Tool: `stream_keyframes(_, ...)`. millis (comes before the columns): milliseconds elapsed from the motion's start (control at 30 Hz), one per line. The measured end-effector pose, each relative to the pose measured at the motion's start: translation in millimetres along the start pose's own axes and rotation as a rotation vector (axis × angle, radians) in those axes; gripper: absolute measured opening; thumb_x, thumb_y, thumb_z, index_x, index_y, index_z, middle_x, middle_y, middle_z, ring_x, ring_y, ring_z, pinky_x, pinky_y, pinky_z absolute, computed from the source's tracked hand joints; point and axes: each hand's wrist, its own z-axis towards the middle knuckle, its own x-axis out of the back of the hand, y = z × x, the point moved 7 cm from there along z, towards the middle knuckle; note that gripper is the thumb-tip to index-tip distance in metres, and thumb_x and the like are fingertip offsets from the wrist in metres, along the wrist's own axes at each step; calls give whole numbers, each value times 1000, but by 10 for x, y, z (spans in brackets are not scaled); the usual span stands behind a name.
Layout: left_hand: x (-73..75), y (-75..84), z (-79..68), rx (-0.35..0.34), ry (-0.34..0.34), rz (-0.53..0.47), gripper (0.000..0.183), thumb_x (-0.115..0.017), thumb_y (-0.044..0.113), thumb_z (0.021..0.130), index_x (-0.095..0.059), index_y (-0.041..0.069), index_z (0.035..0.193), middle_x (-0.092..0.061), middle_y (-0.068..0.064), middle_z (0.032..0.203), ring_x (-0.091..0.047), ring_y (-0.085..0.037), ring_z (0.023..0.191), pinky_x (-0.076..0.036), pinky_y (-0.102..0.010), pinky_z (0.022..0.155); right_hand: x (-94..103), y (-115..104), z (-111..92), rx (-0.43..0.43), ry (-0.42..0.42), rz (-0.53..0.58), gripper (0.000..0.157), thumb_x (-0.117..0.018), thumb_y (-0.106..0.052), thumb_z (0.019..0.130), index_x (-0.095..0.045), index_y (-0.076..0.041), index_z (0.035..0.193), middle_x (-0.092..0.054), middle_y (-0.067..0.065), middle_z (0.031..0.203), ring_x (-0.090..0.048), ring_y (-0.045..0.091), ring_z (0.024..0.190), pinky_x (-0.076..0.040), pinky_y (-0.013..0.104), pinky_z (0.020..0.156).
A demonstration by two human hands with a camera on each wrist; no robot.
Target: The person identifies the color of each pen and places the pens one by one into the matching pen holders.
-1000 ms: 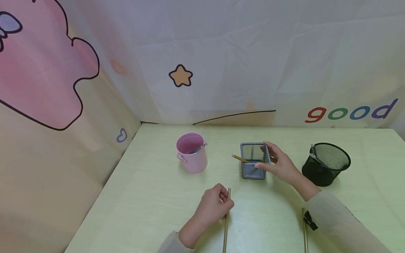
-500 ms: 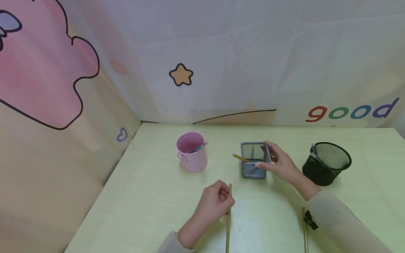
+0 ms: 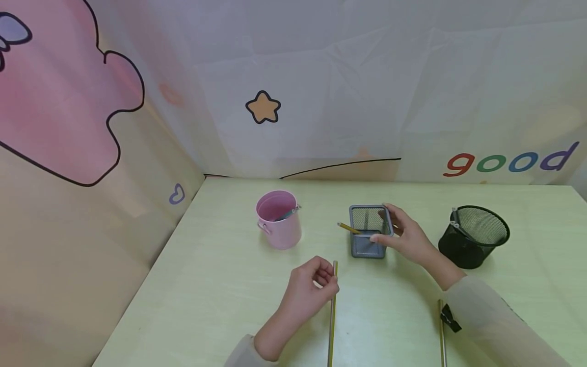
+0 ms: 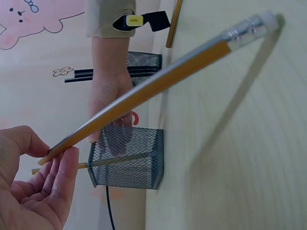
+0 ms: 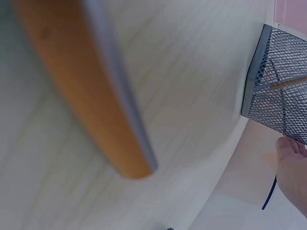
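Note:
My left hand (image 3: 306, 290) pinches one end of a long yellow-orange pencil (image 3: 332, 321) between thumb and fingers. In the left wrist view the pencil (image 4: 144, 93) slants up over the table, its white eraser end farthest from the hand. With my right hand (image 3: 408, 240) I grip the rim of a grey square mesh pen holder (image 3: 364, 248) at its right side, thumb in front and fingers behind. A yellow pencil (image 3: 347, 228) leans inside that holder, poking out to the left. The holder's mesh wall (image 4: 127, 163) also shows in the left wrist view.
A pink bucket (image 3: 285, 232) holding a bluish pencil stands to the left. At the right is a round black mesh pen cup (image 3: 465, 252) with dark pencils. Another pencil (image 3: 442, 336) lies near my right sleeve (image 3: 495, 321). A printed cloth backdrop (image 3: 330, 102) borders the table.
My left hand has moved slightly forward with the pencil, whose far end in the head view now reaches closer to the pen holder. My right hand has stayed on the holder.

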Motion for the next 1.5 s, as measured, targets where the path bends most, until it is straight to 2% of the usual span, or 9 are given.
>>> stream_keyframes(267, 34, 57, 20, -19, 13, -66, 7, -62, -3, 79, -60, 0, 86, -64, -10, 78, -55, -2, 67, -52, -20, 64, 4, 4, 12, -2, -3, 5, 88, -73, -20, 84, -17, 1, 149, -34, 29, 146, -33, 49, 133, -31, 61, 105)
stream_keyframes(600, 62, 91, 12, 41, 18, -155, 11, -62, -4, 80, -60, -1, 90, -63, -13, 82, -55, -2, 70, -50, -16, 58, 16, 7, 10, 3, 3, 15, 87, -73, -19, 84, -18, 1, 149, -34, 28, 146, -33, 48, 134, -30, 60, 106)
stream_keyframes(933, 71, 111, -2, 47, -2, -217, 16, -62, -8, 78, -60, -3, 92, -62, -17, 86, -57, -2, 72, -51, -15, 60, 12, 2, -7, 0, 5, 16, 86, -72, -19, 84, -18, 1, 149, -34, 29, 145, -33, 49, 133, -30, 60, 106)
stream_keyframes(1333, 150, 236, -11, -43, 33, -212, 14, -63, -7, 79, -65, -3, 92, -66, -18, 86, -59, -2, 74, -55, -19, 63, 13, -2, 0, 13, 10, 23, 86, -72, -17, 84, -18, 2, 148, -34, 29, 145, -33, 48, 133, -29, 60, 106)
stream_keyframes(1500, 167, 345, -52, -190, 38, -219, 11, -64, -8, 79, -64, -3, 89, -67, -19, 87, -61, -3, 77, -57, -25, 64, 8, -2, -9, 13, 15, 20, 85, -72, -18, 84, -19, 1, 148, -35, 29, 145, -33, 48, 133, -29, 60, 106)
